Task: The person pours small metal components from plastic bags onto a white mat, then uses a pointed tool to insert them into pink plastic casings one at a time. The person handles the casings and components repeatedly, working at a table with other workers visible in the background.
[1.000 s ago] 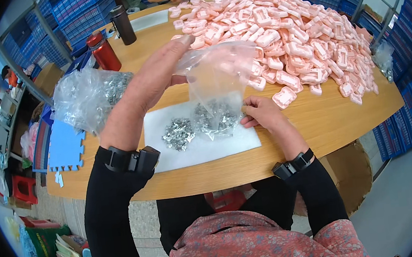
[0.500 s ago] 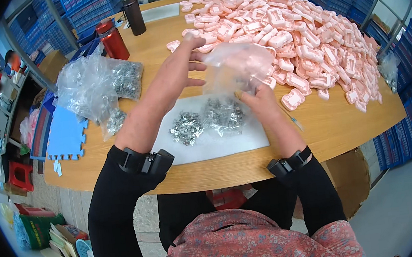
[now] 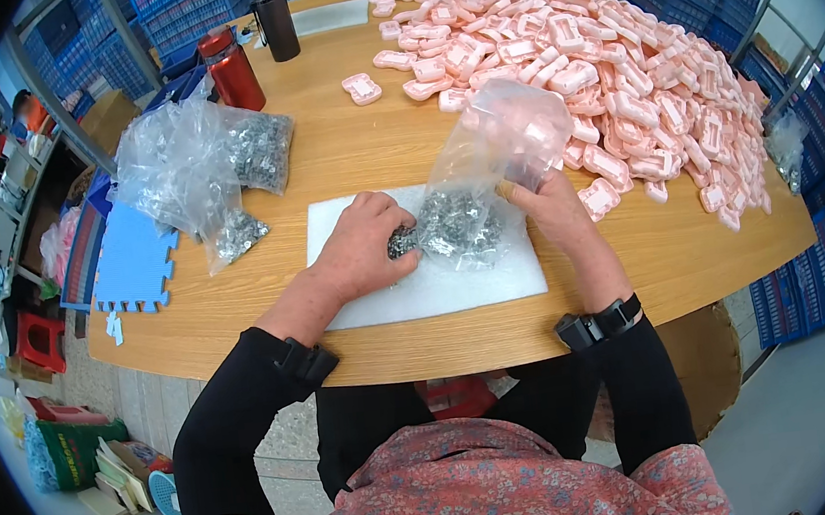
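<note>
Silver parts [image 3: 402, 242] lay against curled left hand [image 3: 356, 248], hold unclear, lowered since earlier; right hand [image 3: 558, 210] pinched plastic bag [image 3: 486, 144] at right.

Bright, even lt; strong fisheye bend, blk corners.

The left hand [image 3: 359, 247] curls over shiny silver pieces [image 3: 401, 242] on a white rectangular foam sheet [image 3: 437, 297]; the right hand [image 3: 555, 210] holds a clear plastic bag [image 3: 473, 213]. Pink plastic parts [image 3: 605, 76] heap the light-brown wooden bench [image 3: 340, 144].
</note>
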`<action>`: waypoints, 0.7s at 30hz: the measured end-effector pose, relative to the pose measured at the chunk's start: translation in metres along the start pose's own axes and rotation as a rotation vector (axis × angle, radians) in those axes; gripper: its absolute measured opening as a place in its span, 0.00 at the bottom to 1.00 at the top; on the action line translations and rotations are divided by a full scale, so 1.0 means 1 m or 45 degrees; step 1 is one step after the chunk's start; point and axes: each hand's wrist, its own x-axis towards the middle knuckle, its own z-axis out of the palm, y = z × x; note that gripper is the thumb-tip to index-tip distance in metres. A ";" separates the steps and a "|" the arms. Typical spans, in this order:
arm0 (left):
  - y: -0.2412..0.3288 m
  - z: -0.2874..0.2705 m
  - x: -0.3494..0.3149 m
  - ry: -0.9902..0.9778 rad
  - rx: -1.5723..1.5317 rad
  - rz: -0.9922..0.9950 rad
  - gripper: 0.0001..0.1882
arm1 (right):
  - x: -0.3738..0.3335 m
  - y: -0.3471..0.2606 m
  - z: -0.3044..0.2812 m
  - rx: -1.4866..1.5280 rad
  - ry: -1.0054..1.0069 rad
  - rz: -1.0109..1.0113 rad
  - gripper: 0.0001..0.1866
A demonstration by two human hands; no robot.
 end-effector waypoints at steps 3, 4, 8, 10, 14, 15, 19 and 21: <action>-0.006 0.002 0.001 -0.010 0.046 0.009 0.10 | 0.002 0.007 -0.002 0.005 -0.020 -0.041 0.21; -0.009 0.001 0.001 0.002 0.051 -0.014 0.09 | 0.002 0.007 -0.002 0.026 -0.023 -0.047 0.21; -0.016 -0.005 -0.004 0.064 0.053 -0.123 0.05 | 0.003 0.013 -0.001 0.054 -0.022 -0.089 0.22; -0.016 -0.009 -0.005 0.091 0.072 -0.179 0.05 | 0.004 0.013 0.000 0.028 -0.020 -0.101 0.22; -0.011 -0.014 -0.002 0.115 0.084 -0.161 0.08 | 0.004 0.012 0.000 -0.008 -0.010 -0.095 0.22; -0.009 -0.013 -0.001 0.124 0.068 -0.133 0.09 | 0.005 0.013 0.001 -0.007 -0.011 -0.097 0.22; -0.012 0.002 0.003 0.180 0.077 -0.030 0.11 | 0.006 0.011 0.002 -0.008 -0.017 -0.085 0.22; -0.006 -0.001 0.003 0.099 0.109 -0.094 0.10 | 0.004 0.009 0.002 -0.013 -0.006 -0.059 0.22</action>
